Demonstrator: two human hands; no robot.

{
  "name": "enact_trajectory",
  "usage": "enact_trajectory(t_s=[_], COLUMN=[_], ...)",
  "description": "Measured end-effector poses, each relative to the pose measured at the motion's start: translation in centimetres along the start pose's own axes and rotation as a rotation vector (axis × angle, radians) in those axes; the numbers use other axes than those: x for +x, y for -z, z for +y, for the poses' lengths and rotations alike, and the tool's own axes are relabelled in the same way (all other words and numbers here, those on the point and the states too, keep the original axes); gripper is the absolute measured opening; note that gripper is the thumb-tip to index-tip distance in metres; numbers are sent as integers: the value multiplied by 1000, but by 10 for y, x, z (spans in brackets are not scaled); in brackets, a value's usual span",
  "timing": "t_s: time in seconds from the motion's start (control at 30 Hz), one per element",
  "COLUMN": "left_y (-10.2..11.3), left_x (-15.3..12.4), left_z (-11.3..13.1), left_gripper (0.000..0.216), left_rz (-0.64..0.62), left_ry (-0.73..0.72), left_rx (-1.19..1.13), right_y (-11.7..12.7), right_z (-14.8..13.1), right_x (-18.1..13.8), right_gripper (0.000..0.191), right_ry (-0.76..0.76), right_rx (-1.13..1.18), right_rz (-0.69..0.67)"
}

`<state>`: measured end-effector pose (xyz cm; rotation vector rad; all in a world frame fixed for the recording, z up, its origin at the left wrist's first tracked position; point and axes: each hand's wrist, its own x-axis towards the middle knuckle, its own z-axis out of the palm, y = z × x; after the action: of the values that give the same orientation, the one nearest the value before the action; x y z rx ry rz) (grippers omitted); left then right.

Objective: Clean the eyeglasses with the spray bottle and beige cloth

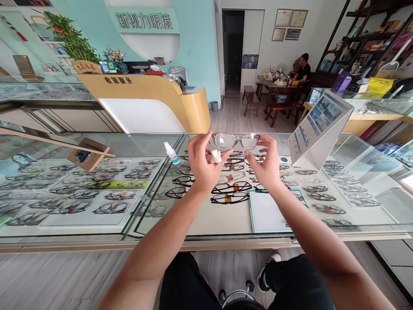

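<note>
the glasses [235, 141] are held up over the glass desk [206, 239]; the left hand [203, 165] has its grip closed on one end of the frame, pressing a small white cloth [215, 156] by that lens; the right hand [266, 165] pinches the other end; a spray bottle [171, 153] stands aside on the desk; wiping looks under way on one lens, the other seemingly not yet done

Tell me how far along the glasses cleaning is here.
Done: the spray bottle lies on the glass counter, apart from both hands. In hand: the left hand and right hand hold the clear-framed glasses above the counter, the left also pinching a white wipe beside one lens. Left: the glasses are not yet put down; whether the lenses are clean cannot be told.
</note>
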<state>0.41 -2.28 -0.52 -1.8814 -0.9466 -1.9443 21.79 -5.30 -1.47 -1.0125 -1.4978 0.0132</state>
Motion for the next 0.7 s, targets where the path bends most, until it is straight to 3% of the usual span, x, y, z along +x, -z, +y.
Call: enact_trajectory(t_s=[0.37,0.7], left_y=[0,-2], left_x=[3,0], left_z=[0,-6], left_gripper=[68,75], left_rz=[-28,-139], left_ry=[3,183], left_rx=[-28,24], right_y=[1,4], right_z=[-2,-6], right_x=[0,3], right_gripper=[58,55], right_ry=[67,131], right_rx=[-42,-93], right_rz=[55,83])
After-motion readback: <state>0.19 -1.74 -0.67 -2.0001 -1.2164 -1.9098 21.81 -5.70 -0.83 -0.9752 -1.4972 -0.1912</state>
